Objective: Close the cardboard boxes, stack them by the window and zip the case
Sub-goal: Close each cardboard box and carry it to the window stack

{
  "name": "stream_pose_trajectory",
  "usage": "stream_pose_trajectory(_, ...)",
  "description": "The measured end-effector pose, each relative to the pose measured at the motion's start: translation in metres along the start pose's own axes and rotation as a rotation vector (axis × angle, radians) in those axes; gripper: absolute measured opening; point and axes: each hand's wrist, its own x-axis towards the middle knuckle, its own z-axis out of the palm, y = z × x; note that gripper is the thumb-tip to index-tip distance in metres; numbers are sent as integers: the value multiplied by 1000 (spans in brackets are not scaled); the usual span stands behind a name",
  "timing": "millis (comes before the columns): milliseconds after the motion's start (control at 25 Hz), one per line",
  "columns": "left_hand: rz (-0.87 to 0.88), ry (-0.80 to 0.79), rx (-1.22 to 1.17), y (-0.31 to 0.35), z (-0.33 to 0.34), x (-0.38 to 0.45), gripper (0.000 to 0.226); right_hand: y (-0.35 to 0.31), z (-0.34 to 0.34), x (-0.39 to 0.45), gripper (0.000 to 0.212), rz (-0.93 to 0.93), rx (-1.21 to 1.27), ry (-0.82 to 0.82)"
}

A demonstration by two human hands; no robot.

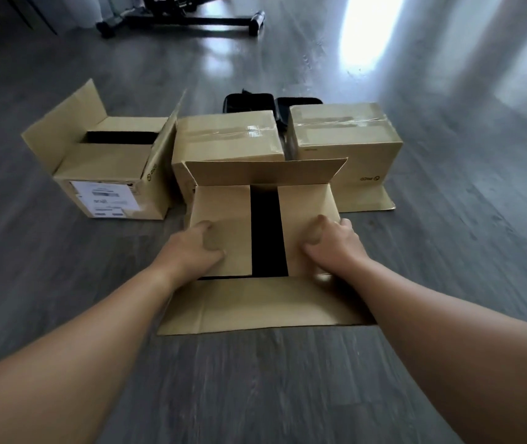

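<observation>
The near box (263,232) sat on the floor (287,379) in front of the person, and everything else is placed from it. Far to its left stood an open box (108,174) with a shipping label (105,200) on its front and its long flaps standing up. Just behind the near box, and touching it as far as could be seen, was a taped box (227,136); behind and to the right stood a second taped box (342,139). A black case (249,102) lay beyond the two taped boxes, mostly hidden, so whether it was zipped could not be told.

On the near box, the left hand (195,248) pressed the left short flap (223,225) down, fingers curled loosely against the cardboard and gripping nothing. A dark gap showed between the two short flaps. The right hand (332,241) pressed the right short flap (307,225), fingers bent over its outer edge; whether they pinched it could not be told.

The step in hand was judged to be folding in the short flaps. To do it well, both should lie level before the far long flap (265,171), standing up, and the near long flap (262,302), lying flat on the floor toward the person, are brought over. One hand should probably hold the short flaps down while the other lifts a long flap, or they may spring back.
</observation>
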Motion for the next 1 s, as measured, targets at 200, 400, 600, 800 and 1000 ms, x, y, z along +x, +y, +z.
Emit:
stream_pose_trajectory(200, 110, -98, -6, 61, 33, 6, 78, 65, -39, -10, 46, 104, 23, 59)
stream_pose_trajectory(400, 210, -240, 45, 121, 78, 13, 91, 138, -67, -30, 52, 237, -14, 81)
stream_pose_trajectory(600, 282, -291, 47, 149, 119, 15, 89, 182, -78, -48, 60, 321, -5, 78)
stream_pose_trajectory(800, 298, -339, 38, 146, 129, 20, 107, 193, -76, -49, 64, 367, -116, 86)
stream_pose_trajectory(1000, 292, -329, 56, 146, 130, 25, 118, 175, -81, -13, 81, 267, -128, 174)
